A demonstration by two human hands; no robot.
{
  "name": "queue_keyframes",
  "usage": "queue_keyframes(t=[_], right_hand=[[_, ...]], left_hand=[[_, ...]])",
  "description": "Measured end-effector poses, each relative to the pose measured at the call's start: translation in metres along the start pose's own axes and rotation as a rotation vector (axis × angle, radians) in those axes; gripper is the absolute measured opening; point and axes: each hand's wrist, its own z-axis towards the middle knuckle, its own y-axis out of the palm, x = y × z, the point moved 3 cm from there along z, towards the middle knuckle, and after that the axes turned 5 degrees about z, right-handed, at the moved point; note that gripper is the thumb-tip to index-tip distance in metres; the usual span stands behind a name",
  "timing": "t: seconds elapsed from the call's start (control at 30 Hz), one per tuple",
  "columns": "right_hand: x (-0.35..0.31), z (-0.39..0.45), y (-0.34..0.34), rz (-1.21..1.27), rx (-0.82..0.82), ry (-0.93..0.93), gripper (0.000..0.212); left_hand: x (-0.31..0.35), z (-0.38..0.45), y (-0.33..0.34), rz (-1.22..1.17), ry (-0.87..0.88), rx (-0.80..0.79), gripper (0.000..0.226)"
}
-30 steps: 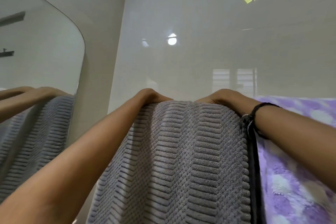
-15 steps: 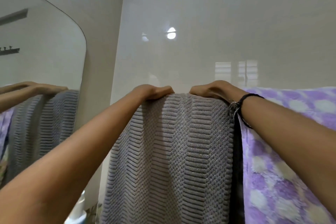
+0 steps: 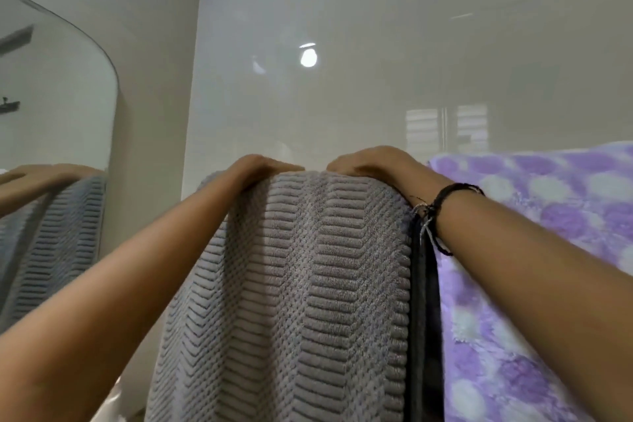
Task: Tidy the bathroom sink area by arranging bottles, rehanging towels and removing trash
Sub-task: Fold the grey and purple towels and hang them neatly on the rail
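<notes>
A grey ribbed towel (image 3: 301, 284) hangs folded over a hidden rail in front of me, high against a glossy beige wall. My left hand (image 3: 263, 168) lies palm down on the top fold at its left part. My right hand (image 3: 370, 161) lies on the top fold at the right, with a black cord bracelet (image 3: 442, 205) on the wrist. The fingertips of both hands curl over the back of the fold, so their grip is hidden. Beside it on the right hangs a purple towel with white spots (image 3: 534, 250).
A dark strip of cloth (image 3: 423, 319) hangs between the two towels. A rounded mirror (image 3: 51, 113) on the left wall reflects my arm and the grey towel. The wall corner (image 3: 195, 79) runs just left of the grey towel.
My two hands have drawn closer together on the top of the grey towel. The view has shifted a little, with the towel's top edge now lower in the frame than half a second ago.
</notes>
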Motion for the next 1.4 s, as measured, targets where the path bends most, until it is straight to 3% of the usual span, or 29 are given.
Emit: queue_keyframes(t=[0.07,0.1,0.23,0.33,0.43,0.53,0.63,0.7,0.77,0.87,0.93,1.07,1.2,1.3,1.4], right_hand=[[-0.015,0.005,0.007,-0.143,0.02,-0.022,0.028],[-0.018,0.007,0.008,-0.214,0.096,-0.046,0.028],[-0.025,-0.025,0.026,-0.38,0.608,-0.182,0.034],[-0.021,-0.055,0.061,-0.366,0.787,-0.214,0.036],[-0.007,-0.085,0.096,-0.282,0.902,-0.205,0.043],[0.014,-0.114,0.125,-0.175,1.019,-0.062,0.057],[0.034,-0.13,0.141,0.079,1.017,0.016,0.077],[0.041,-0.135,0.144,0.289,0.983,-0.005,0.089],[0.045,-0.138,0.144,0.508,0.922,-0.018,0.097],[0.051,-0.144,0.148,0.725,0.815,0.032,0.097],[0.052,-0.151,0.149,0.712,0.806,0.057,0.086],[0.042,-0.159,0.139,0.634,0.889,0.013,0.044],[0.02,-0.15,0.115,0.497,0.946,-0.07,0.028],[0.004,-0.138,0.079,0.39,0.995,-0.185,0.026],[-0.005,-0.12,0.031,0.135,0.987,-0.174,0.036]], left_hand=[[0.009,-0.014,0.003,-0.025,0.247,0.201,0.028],[0.013,-0.021,0.004,-0.046,0.336,0.353,0.023],[-0.007,-0.044,0.026,-0.211,0.376,0.892,0.044],[-0.025,-0.062,0.059,-0.164,0.495,1.073,0.041],[-0.044,-0.066,0.075,-0.172,0.504,1.081,0.043],[-0.067,-0.061,0.082,-0.241,0.373,1.092,0.048],[-0.088,-0.054,0.08,-0.431,0.237,1.055,0.052],[-0.102,-0.05,0.079,-0.712,0.204,0.922,0.058],[-0.113,-0.05,0.085,-0.942,0.239,0.733,0.049],[-0.135,-0.053,0.103,-0.967,0.227,0.549,0.045],[-0.15,-0.055,0.118,-1.059,0.198,0.413,0.059],[-0.169,-0.062,0.126,-1.328,0.218,0.289,0.049],[-0.158,-0.066,0.1,-1.582,0.425,0.126,0.049],[-0.133,-0.067,0.057,-1.516,0.591,0.165,0.052],[-0.106,-0.069,0.01,-1.369,0.67,0.336,0.054]])
